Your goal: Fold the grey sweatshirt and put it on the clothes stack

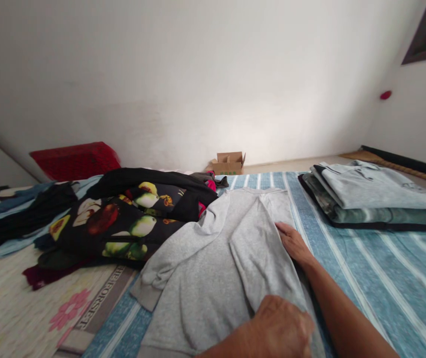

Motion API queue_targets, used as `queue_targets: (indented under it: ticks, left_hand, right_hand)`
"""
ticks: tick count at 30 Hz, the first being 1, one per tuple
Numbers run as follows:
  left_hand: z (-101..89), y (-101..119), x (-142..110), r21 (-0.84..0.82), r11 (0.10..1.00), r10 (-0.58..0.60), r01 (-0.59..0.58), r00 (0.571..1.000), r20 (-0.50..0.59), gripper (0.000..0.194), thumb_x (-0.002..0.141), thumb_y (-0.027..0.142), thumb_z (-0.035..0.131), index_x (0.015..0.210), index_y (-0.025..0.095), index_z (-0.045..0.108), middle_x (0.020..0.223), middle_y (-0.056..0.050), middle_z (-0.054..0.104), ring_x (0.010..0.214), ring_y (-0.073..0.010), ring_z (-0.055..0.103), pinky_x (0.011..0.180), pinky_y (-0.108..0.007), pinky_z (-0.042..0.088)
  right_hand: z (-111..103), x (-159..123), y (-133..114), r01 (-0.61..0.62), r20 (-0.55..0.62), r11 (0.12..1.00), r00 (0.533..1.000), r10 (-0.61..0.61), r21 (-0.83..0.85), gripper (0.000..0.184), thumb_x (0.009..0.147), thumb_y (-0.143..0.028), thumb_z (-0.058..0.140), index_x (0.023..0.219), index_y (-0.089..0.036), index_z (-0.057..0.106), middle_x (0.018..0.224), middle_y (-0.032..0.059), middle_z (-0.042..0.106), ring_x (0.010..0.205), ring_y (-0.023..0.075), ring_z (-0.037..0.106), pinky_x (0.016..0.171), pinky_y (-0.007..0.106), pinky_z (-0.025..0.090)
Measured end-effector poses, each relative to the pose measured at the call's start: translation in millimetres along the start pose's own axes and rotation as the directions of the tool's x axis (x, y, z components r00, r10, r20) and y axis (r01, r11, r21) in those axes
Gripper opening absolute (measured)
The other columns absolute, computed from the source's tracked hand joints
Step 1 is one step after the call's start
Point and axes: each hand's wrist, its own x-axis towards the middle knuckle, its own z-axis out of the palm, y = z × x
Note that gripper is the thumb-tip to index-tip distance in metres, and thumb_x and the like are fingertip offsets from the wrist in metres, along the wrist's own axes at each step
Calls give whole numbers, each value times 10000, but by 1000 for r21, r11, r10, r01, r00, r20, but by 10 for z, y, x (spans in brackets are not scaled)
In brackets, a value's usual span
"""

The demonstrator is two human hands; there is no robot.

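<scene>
A grey sweatshirt lies spread on the blue striped bedsheet, with one sleeve folded across its body. My left hand is at the near edge, its fingers curled down onto the folded grey fabric. My right hand lies flat, fingers stretched out, against the sweatshirt's right edge. Its forearm runs back along the sheet to the lower right.
A heap of dark clothes with a fruit-print garment sits left of the sweatshirt. A stack of folded grey garments rests at the right. A red cushion, a small cardboard box and a floral sheet are also in view.
</scene>
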Motion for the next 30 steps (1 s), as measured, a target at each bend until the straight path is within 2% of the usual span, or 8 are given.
queue_targets:
  ticks: [7,11,14,17,21,23,25,30]
  left_hand:
    - [329,-4,90,81,992,103,-97,993,-66,277,832,411,592,823,142,655,717,-65,706,627,-209,668,421,-239,383]
    - [419,-11,96,141,981,149,-135,984,-94,199,862,317,564,772,154,632,650,-31,673,562,-184,635,361,-243,281]
    - [427,0,89,113,981,175,-160,974,-144,242,852,374,587,728,168,613,629,-11,654,557,-156,611,380,-230,296]
    - [368,15,47,21,998,57,-54,960,-274,246,812,397,627,718,170,608,663,-15,655,624,-154,608,504,-232,416]
    - [255,-1,-63,-172,969,-233,177,886,-402,85,790,237,605,802,155,626,904,-66,678,860,-198,615,777,-302,488]
    - [244,-31,-109,-249,951,-273,185,881,-388,198,821,272,574,963,148,634,1167,-105,626,1100,-247,551,956,-375,432]
    - [280,-67,-136,-292,940,-270,178,911,-313,416,861,382,526,1195,135,561,1402,-144,455,1305,-297,382,1080,-466,307]
    - [459,-148,-152,-346,918,-236,192,968,-88,720,890,574,383,1445,126,291,1534,-172,164,1418,-310,106,1130,-542,137]
  right_hand:
    - [25,-17,54,-136,-107,963,981,164,232,512,806,-411,496,1248,-164,574,1150,115,663,1095,247,599,998,425,410]
    - [59,-16,50,-141,-150,931,968,201,337,444,673,-270,603,1105,-187,657,1091,84,689,1069,248,610,1031,432,376]
    - [53,-7,61,-149,-184,882,950,254,448,401,621,-217,615,1017,-200,679,1047,64,704,1055,245,616,1027,426,384]
    - [1,10,92,-164,-221,795,910,350,585,378,666,-255,586,1038,-211,640,1010,58,714,1005,241,642,926,431,471]
    - [-100,31,121,-126,-247,664,864,439,737,302,676,-298,610,967,-217,603,929,48,729,944,222,669,838,379,524]
    - [-132,35,115,-105,-246,617,855,456,780,282,649,-304,651,912,-212,602,873,44,733,909,218,680,815,358,533]
    - [-143,35,101,-97,-239,590,853,464,802,283,633,-318,680,884,-208,610,841,44,734,881,218,685,781,343,541]
    - [-110,26,92,-106,-236,604,857,459,790,280,641,-345,691,878,-206,635,821,44,734,862,219,686,730,323,541]
